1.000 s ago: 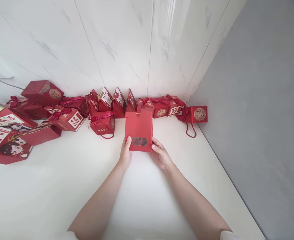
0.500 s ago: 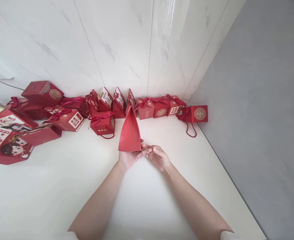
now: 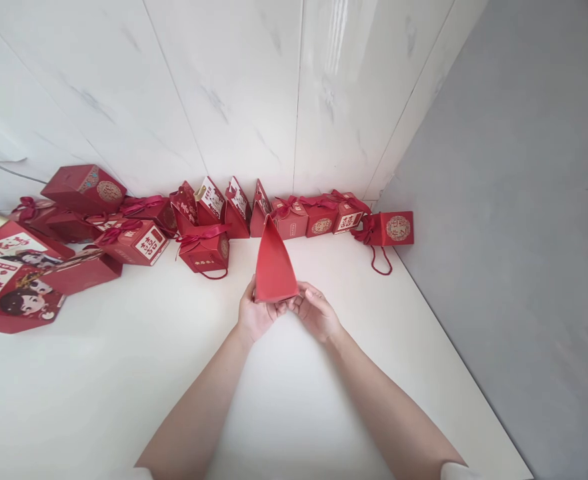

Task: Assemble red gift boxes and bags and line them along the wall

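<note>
Both hands hold a plain red paper box (image 3: 273, 267) upright above the white tabletop (image 3: 124, 373); it narrows to a point at the top. My left hand (image 3: 255, 315) grips its lower left edge, thumb on the side. At its lower right corner, my right hand (image 3: 315, 312) pinches the bottom edge with curled fingers. A row of small red gift boxes with ribbons (image 3: 319, 215) lines the wall just behind it.
More red gift boxes (image 3: 139, 241) lie heaped at the left, with a large printed red box (image 3: 9, 280) at the far left edge. A red box with a cord handle (image 3: 393, 229) ends the row at the grey wall (image 3: 524, 233).
The red box first faced me flat with its window showing. It has been turned edge-on into a pointed shape, and both hands have shifted under its bottom edge.
</note>
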Demonstrator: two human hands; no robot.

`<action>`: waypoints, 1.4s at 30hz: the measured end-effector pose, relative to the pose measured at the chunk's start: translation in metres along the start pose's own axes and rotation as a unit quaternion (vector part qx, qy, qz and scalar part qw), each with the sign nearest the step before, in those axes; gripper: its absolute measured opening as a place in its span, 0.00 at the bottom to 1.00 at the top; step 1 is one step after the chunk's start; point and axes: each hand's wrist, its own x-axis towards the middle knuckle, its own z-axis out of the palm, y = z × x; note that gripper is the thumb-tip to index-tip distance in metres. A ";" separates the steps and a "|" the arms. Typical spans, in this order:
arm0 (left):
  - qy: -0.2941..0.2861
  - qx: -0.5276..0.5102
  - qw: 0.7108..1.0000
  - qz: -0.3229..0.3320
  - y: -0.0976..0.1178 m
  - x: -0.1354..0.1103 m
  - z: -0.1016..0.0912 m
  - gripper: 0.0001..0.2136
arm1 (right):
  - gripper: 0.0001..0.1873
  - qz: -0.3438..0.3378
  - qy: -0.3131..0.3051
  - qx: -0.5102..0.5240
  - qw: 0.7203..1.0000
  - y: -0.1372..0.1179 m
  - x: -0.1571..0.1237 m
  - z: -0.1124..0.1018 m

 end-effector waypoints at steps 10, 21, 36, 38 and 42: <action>-0.023 0.257 0.948 0.186 -0.014 0.004 -0.003 0.33 | 0.25 -0.077 0.108 0.005 0.991 -0.020 0.008 -0.015; 0.215 0.437 0.795 0.362 -0.015 -0.007 -0.004 0.22 | 0.19 -0.111 0.108 -0.330 0.931 0.002 -0.003 0.005; 0.193 0.455 0.792 0.359 -0.018 -0.011 -0.002 0.21 | 0.23 -0.102 0.190 -0.396 0.893 0.001 -0.006 0.005; 0.192 0.452 0.793 0.361 -0.018 -0.011 -0.003 0.21 | 0.23 -0.102 0.192 -0.395 0.892 0.001 -0.006 0.005; 0.194 0.458 0.792 0.354 -0.017 -0.012 -0.001 0.16 | 0.24 -0.104 0.199 -0.396 0.890 0.001 -0.006 0.005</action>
